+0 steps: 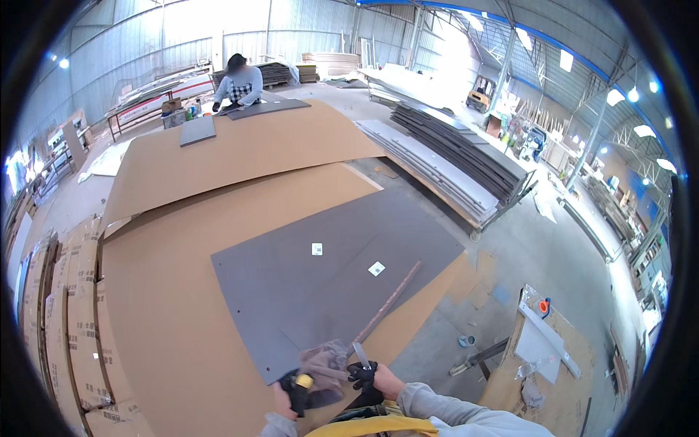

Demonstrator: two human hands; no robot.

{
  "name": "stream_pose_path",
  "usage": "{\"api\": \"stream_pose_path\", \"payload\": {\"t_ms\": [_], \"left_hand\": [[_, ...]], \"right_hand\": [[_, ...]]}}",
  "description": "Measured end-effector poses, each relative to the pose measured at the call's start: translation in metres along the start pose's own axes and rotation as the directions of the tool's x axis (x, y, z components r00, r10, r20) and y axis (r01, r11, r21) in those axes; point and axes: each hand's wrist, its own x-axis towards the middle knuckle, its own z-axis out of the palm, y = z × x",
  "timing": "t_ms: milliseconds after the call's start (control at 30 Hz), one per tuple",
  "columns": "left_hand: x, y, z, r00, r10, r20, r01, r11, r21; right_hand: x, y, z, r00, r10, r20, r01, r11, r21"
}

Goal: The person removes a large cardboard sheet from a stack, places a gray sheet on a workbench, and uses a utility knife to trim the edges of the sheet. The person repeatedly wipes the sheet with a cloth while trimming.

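Note:
A dark grey panel (313,291) with two white labels lies on brown board in front of me. My left hand (297,393), in a black glove, is closed at the panel's near edge around a yellow-ended object (303,381), whose kind I cannot make out. Against that hand bunches a greyish-purple rag (325,362). My right hand (369,380), gloved with bare fingertips, grips a scraper (360,354) with a flat pale blade pointing up and away. Beyond the blade, a thin brownish strip (389,300) runs diagonally along the panel's right part.
Stacked cartons (80,335) stand at my left. A low bench (561,357) at right bears a white piece, orange tape and a crumpled cloth. Dark panels (459,146) are stacked on a cart at far right. A person (239,86) works across the brown board.

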Motion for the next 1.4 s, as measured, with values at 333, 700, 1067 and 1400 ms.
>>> {"api": "stream_pose_path", "payload": {"t_ms": [333,700,1067,1400], "left_hand": [[0.054,0.072,-0.099,0.911,0.239,-0.335,-0.296,0.946,-0.130],[0.036,0.048,-0.087,0.843,0.385,-0.376,-0.408,0.913,0.022],[0.034,0.047,-0.099,0.934,0.246,-0.257,-0.323,0.891,-0.320],[0.029,0.029,-0.087,0.874,0.448,-0.189,-0.263,0.762,0.592]], "right_hand": [[0.002,-0.028,0.024,0.985,-0.082,-0.153,0.082,0.997,-0.008],[-0.020,-0.478,-0.093,0.252,-0.874,-0.416,0.759,0.445,-0.475],[0.011,-0.462,-0.073,0.264,-0.832,-0.488,0.677,0.520,-0.521],[-0.005,-0.294,-0.001,0.455,-0.867,-0.205,0.458,0.425,-0.781]]}}
